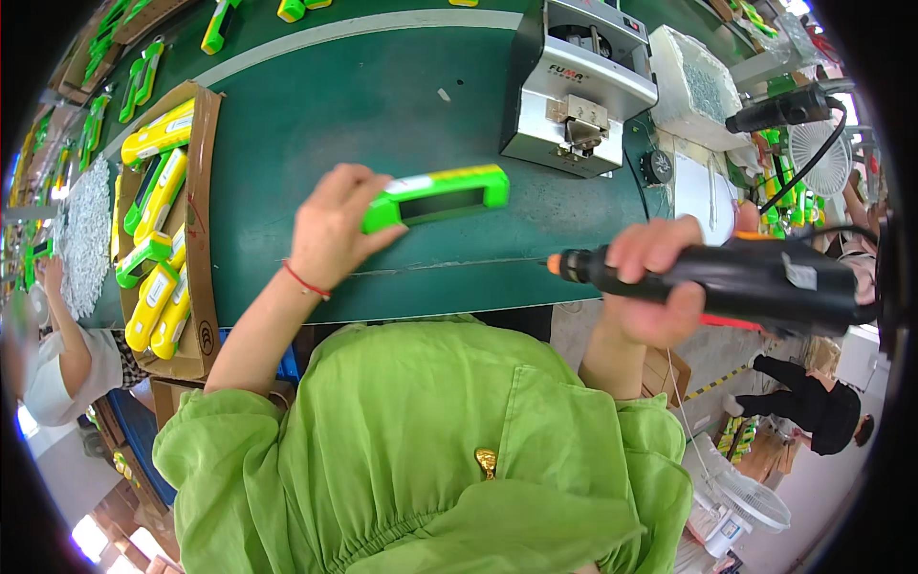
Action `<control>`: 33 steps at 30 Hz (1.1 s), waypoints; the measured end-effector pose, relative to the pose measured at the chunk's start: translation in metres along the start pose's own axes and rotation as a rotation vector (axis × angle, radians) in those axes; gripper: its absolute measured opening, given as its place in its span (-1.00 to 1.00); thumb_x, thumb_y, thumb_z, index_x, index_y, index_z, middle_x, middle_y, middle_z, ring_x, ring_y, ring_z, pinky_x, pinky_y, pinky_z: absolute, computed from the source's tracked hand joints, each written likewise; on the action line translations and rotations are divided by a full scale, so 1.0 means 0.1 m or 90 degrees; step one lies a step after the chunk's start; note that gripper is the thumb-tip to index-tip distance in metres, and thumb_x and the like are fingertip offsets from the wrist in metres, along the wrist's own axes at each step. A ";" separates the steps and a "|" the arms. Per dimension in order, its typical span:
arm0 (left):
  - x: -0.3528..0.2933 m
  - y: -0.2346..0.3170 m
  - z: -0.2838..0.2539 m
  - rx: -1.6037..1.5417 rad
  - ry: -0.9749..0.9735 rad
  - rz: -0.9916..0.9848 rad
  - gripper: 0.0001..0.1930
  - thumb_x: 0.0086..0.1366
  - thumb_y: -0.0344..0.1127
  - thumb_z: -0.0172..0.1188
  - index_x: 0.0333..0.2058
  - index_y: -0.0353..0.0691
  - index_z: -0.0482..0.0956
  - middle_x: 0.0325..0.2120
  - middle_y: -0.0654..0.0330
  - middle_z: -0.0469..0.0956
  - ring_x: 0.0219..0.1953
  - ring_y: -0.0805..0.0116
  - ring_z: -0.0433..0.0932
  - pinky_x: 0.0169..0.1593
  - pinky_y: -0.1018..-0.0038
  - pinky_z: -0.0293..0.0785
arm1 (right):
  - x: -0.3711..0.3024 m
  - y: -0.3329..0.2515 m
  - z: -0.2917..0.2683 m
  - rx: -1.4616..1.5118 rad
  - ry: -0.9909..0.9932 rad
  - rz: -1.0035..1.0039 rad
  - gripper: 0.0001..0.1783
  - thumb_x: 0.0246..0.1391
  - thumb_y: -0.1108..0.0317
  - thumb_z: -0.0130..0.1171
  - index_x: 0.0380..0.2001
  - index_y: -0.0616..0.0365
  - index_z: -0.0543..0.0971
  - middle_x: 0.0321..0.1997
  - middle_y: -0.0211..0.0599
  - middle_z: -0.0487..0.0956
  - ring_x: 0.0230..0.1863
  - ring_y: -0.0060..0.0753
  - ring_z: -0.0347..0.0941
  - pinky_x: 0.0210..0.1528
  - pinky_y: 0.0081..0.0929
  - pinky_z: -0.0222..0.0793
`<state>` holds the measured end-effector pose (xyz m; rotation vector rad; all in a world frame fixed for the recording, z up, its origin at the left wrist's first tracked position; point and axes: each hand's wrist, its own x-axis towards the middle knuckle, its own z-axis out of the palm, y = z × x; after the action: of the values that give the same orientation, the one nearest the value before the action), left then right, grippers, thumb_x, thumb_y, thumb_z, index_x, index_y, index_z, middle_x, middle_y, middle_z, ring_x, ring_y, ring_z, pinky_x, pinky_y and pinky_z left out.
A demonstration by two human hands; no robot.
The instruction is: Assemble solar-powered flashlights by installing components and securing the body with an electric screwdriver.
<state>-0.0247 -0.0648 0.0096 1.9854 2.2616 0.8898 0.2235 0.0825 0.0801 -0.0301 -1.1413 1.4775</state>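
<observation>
My left hand [335, 225] is closed on the near-left end of a green and yellow plastic casing [454, 180], with the thumb below and the fingers above. The casing is long and narrow, has a dark recess along its side, and is held over the green work table [335, 105]. In my right hand [660, 277] is a black electric screwdriver [755, 285], lying level at the table's front edge. Its orange-collared tip points left, below the casing and apart from it.
On the left stands a cardboard box [201, 191] filled with several similar casings [158, 206]. A silver machine [593, 91] sits at the back right, beside a white block-shaped container [703, 86]. Another black screwdriver [779, 110] is beyond it. Other people work at both sides.
</observation>
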 end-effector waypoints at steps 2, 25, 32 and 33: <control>-0.02 -0.14 -0.13 0.061 0.064 0.016 -0.45 -0.19 -0.39 0.48 -0.13 -0.20 0.53 -0.25 0.12 0.44 -0.23 0.13 0.50 -0.19 0.30 0.49 | 0.06 -0.10 -0.08 -0.086 0.005 -0.062 0.05 0.04 0.26 0.29 0.37 0.09 -0.22 -0.42 -0.19 0.44 -0.57 -0.39 0.38 -0.46 -0.37 0.46; 1.00 -0.65 0.05 0.043 0.320 -0.085 -0.47 -0.06 -0.25 0.45 -0.13 -0.15 0.39 -0.25 0.11 0.43 -0.25 0.08 0.50 -0.22 0.28 0.47 | 0.04 0.56 -0.56 -0.296 -0.008 -0.010 -0.05 0.05 0.38 0.26 0.33 0.18 -0.15 -0.42 -0.12 0.46 -0.51 -0.38 0.42 -0.36 -0.41 0.50; 2.98 -1.65 0.72 0.112 0.190 -0.349 -0.44 0.10 -0.05 0.27 0.10 0.14 0.33 0.07 0.07 0.31 0.02 -0.06 0.45 -0.05 0.12 0.48 | 0.00 0.49 -0.66 -0.252 0.014 0.063 -0.01 0.00 0.42 0.27 0.32 0.04 -0.18 -0.39 -0.15 0.45 -0.48 -0.37 0.44 -0.32 -0.36 0.53; 3.08 -1.69 0.86 0.235 0.215 -0.221 -0.40 0.10 -0.10 0.27 0.14 0.17 0.30 0.14 0.07 0.25 0.11 -0.01 0.36 0.03 0.10 0.42 | 0.02 0.51 -0.62 -0.260 0.017 0.090 0.00 0.00 0.41 0.29 0.32 0.00 -0.18 -0.38 -0.16 0.45 -0.46 -0.36 0.45 -0.28 -0.33 0.53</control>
<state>-0.2093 0.2453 -0.0227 1.5510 3.0280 0.8738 0.2227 0.1316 0.0165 -0.4179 -1.4258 1.3393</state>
